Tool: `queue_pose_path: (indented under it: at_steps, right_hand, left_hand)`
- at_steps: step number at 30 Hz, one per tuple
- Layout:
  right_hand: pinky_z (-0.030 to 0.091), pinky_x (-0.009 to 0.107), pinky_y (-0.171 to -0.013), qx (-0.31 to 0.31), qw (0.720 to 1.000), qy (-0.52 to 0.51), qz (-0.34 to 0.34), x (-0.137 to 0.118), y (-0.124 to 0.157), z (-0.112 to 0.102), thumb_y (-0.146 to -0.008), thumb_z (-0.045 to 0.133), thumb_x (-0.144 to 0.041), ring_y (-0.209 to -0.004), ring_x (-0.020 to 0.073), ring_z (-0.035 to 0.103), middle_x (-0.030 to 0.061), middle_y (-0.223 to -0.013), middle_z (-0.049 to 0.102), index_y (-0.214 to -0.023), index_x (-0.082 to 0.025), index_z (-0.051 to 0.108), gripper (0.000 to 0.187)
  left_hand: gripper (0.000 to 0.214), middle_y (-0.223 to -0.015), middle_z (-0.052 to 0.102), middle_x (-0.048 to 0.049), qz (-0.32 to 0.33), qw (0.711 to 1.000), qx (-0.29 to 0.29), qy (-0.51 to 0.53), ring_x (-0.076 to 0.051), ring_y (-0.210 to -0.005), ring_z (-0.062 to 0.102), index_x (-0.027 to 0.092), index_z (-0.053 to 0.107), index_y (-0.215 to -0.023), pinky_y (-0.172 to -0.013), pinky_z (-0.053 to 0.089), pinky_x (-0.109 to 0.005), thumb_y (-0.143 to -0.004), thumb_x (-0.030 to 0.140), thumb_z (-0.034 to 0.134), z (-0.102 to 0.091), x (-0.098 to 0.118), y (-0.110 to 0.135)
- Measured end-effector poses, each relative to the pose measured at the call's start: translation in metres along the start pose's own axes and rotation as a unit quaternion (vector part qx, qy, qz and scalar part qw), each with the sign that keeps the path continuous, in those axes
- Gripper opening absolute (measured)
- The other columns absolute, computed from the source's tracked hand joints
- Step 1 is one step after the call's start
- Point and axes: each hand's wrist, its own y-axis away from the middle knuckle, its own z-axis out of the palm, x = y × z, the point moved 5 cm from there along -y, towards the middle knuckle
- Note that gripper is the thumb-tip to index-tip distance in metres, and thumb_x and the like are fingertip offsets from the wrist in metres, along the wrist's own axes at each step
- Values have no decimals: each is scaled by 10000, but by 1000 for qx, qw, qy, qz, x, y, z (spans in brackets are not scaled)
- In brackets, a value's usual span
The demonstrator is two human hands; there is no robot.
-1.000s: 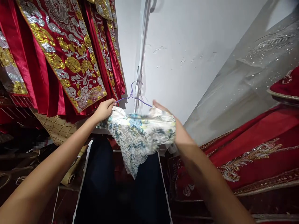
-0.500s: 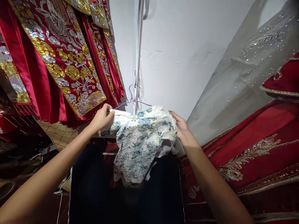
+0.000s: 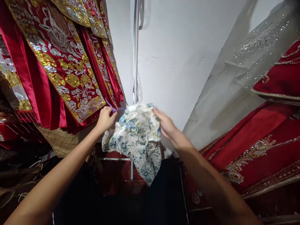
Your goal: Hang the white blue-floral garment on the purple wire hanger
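Note:
In front of me hangs a white, blue and yellow patterned short-sleeved garment (image 3: 138, 134), its lower part trailing down between my legs. Inside its neck sits a purple wire hanger (image 3: 121, 108); most of the hanger is hidden by the cloth. My left hand (image 3: 106, 119) is closed round the hanger near its neck, left of the garment. The fingers of my right hand (image 3: 165, 123) grip the garment's right shoulder edge, thumb side partly hidden. The garment is slightly blurred and tilted.
Red gowns with gold and silver embroidery (image 3: 72, 80) hang at the left. On the right hang a sheer sparkling white gown (image 3: 225, 81) and a red beaded garment (image 3: 253, 134). A metal pole (image 3: 135, 56) stands against the white wall (image 3: 173, 40).
My left hand has gone from the garment's left shoulder to the hanger. The hanger has tipped left, and my right hand has moved left with the garment, which now bunches and slants.

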Motion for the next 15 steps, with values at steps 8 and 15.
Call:
queue_pose_path:
  at_steps: [8,15]
  right_hand:
    - [412,431,-1090,-357,929,95,32,20,59,50,-874,634,-452,-1249,282,567,49,-1301,647,-1236,-299,687,396]
    - [380,446,-1087,34,980,195,-28,85,16,-6,-903,549,-559,-1277,279,502,100,-1346,574,-1278,-244,603,493]
  left_hand:
    - [457,-832,556,-58,67,986,-117,94,-207,-812,554,191,586,-712,-782,457,-335,-970,510,386,-4,21,36]
    - [504,-925,625,-93,73,922,-190,331,-244,-984,604,202,614,-745,-946,460,-373,-968,572,354,-5,91,47]
